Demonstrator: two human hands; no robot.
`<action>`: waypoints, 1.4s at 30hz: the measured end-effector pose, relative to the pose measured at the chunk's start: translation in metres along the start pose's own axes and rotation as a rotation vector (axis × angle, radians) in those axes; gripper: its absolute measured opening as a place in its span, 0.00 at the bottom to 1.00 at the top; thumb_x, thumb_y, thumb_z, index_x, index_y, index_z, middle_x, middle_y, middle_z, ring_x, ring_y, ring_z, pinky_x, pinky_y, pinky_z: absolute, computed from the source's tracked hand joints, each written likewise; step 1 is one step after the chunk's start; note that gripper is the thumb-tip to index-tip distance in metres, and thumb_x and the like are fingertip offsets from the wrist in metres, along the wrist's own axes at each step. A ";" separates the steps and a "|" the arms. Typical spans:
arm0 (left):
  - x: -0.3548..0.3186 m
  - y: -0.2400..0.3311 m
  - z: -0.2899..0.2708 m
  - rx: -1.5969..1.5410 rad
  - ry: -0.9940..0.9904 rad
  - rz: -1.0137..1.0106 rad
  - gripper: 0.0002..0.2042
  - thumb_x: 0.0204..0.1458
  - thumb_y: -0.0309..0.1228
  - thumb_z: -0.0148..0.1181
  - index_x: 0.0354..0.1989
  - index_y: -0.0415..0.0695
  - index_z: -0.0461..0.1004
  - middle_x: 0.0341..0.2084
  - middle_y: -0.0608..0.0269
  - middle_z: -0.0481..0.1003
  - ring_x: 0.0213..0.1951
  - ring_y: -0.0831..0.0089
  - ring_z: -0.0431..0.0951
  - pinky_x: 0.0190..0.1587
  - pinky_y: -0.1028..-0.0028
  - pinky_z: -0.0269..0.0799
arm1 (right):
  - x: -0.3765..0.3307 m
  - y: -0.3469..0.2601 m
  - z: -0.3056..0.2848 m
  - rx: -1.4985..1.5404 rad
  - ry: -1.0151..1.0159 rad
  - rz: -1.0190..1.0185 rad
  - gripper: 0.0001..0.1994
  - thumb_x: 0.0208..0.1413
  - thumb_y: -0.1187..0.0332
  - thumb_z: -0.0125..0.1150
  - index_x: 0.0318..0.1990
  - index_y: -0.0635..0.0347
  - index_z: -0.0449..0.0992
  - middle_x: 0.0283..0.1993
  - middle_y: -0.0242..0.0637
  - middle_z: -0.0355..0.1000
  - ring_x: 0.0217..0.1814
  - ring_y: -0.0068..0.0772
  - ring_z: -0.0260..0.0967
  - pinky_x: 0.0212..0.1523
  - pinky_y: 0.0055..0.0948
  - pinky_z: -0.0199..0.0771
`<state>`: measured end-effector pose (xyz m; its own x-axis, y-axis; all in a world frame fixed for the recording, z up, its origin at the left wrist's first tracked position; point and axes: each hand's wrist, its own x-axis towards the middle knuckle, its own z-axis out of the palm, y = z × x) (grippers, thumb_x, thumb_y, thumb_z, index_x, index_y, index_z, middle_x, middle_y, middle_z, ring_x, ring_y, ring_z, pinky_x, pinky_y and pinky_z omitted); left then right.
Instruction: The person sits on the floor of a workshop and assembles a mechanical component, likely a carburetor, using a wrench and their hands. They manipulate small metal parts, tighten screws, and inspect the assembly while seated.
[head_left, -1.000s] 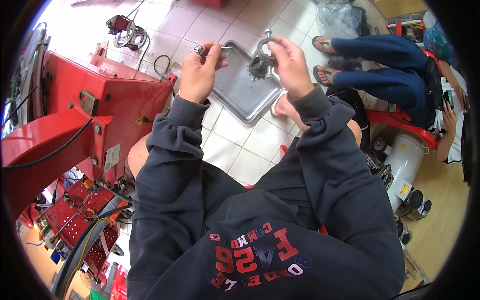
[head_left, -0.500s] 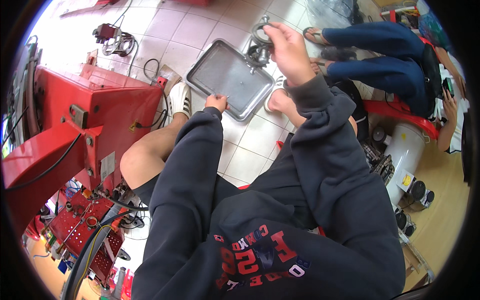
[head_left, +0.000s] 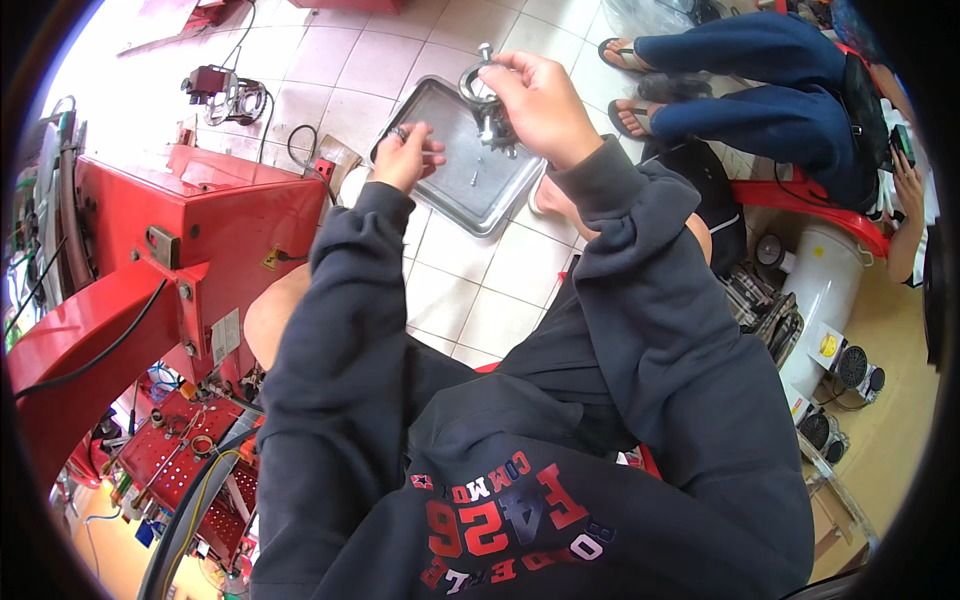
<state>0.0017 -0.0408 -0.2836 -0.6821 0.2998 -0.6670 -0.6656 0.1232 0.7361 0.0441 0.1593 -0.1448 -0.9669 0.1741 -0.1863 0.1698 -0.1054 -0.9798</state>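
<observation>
Tray (head_left: 470, 200) on floor ahead, machine (head_left: 200, 230) left, seated person (head_left: 780, 70) right.

Silver metal tray (head_left: 470, 190) upper centre, red machine (head_left: 190, 250) left, pale tiled floor (head_left: 480, 290), navy sweatshirt (head_left: 620, 420) with red lettering.

The tray (head_left: 470, 195) on the floor (head_left: 480, 290) is dull, brushed metal. The part (head_left: 485, 90) in the right hand (head_left: 540, 100) is bare grey metal with a greasy sheen. The floor is glossy pale tile. The machine (head_left: 190, 230) wears glossy red paint. The sleeves (head_left: 340, 330) are matt dark cloth.
</observation>
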 end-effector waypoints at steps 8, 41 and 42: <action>-0.091 0.069 0.022 -0.102 -0.064 0.136 0.31 0.60 0.62 0.40 0.55 0.45 0.66 0.35 0.68 0.74 0.37 0.79 0.76 0.37 0.76 0.72 | -0.008 0.011 0.040 -0.508 -0.029 -0.190 0.16 0.54 0.60 0.59 0.37 0.69 0.75 0.30 0.55 0.75 0.31 0.54 0.75 0.35 0.41 0.73; -0.083 0.082 0.032 -1.075 -0.238 0.023 0.35 0.58 0.65 0.34 0.38 0.39 0.71 0.36 0.53 0.75 0.39 0.61 0.77 0.42 0.60 0.75 | -0.028 -0.008 0.066 -0.053 0.054 -0.456 0.17 0.49 0.69 0.71 0.44 0.67 0.73 0.41 0.34 0.69 0.38 0.25 0.70 0.41 0.25 0.72; -0.080 0.079 0.033 -1.071 -0.221 0.026 0.35 0.58 0.64 0.34 0.38 0.40 0.71 0.35 0.54 0.75 0.39 0.62 0.76 0.41 0.61 0.75 | -0.029 -0.008 0.064 0.052 0.053 -0.389 0.17 0.51 0.69 0.70 0.44 0.67 0.73 0.40 0.34 0.70 0.39 0.23 0.70 0.41 0.25 0.72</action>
<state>0.0140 -0.0234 -0.1685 -0.7014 0.4668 -0.5386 -0.6433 -0.7400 0.1963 0.0588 0.0923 -0.1269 -0.9458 0.2610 0.1931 -0.2184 -0.0713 -0.9733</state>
